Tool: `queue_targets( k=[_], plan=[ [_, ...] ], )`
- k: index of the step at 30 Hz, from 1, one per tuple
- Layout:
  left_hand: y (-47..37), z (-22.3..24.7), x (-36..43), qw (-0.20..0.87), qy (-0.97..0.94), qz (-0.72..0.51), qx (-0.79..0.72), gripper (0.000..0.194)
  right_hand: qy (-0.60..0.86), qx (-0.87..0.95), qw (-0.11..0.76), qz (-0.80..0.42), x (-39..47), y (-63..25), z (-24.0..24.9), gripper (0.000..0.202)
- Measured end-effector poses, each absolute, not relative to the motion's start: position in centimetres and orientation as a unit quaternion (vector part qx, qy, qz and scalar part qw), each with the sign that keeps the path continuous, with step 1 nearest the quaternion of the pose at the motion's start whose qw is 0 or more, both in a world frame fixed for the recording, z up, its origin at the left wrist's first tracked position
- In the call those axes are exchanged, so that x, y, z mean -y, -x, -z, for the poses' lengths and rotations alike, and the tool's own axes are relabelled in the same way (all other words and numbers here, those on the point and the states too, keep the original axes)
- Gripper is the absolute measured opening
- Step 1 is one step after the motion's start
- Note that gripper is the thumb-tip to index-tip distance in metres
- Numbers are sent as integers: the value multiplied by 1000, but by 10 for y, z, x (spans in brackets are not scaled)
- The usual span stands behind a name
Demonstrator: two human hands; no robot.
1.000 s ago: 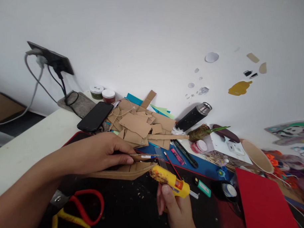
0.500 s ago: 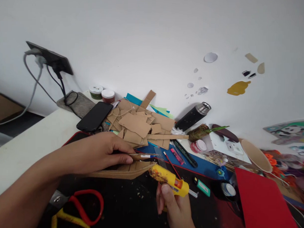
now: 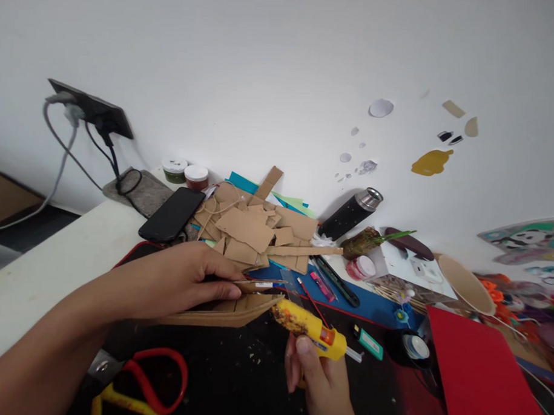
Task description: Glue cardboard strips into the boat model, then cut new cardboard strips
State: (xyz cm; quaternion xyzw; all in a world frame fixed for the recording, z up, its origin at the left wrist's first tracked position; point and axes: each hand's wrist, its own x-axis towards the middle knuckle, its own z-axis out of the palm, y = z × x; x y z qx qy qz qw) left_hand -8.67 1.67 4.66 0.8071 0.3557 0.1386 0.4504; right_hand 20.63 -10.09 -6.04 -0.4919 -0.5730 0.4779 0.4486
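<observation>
My left hand (image 3: 202,277) is closed on a folded piece of cardboard (image 3: 219,314), thumb on the near side and fingers behind. My right hand (image 3: 319,372) grips a yellow hot glue gun (image 3: 304,326), its stained front end at the cardboard's right tip. Whether the nozzle touches the cardboard I cannot tell. A clear glue stick (image 3: 353,354) pokes out of the gun's back. Below my left hand lie scissors (image 3: 141,378) with one red and one yellow handle loop, their blades partly hidden by my forearm.
Cardboard scraps (image 3: 249,228) are heaped behind my hands, beside a phone (image 3: 172,214). A black flask (image 3: 352,213) leans near the wall. To the right are a box cutter (image 3: 335,280), a green-white eraser-like block (image 3: 370,344), a jar (image 3: 415,345) and a red sheet (image 3: 475,366).
Almost nothing differs. The camera view has shifted very slightly; both hands keep their grips, and the glue gun stays at the cardboard's tip.
</observation>
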Motion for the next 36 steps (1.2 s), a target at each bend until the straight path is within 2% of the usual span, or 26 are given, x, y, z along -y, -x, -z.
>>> queue_targets(
  k=[36],
  plan=[
    [88,-43,-17,451,-801,-138,-369,28,484,605,463,-431,98,-203,48,71]
  ],
)
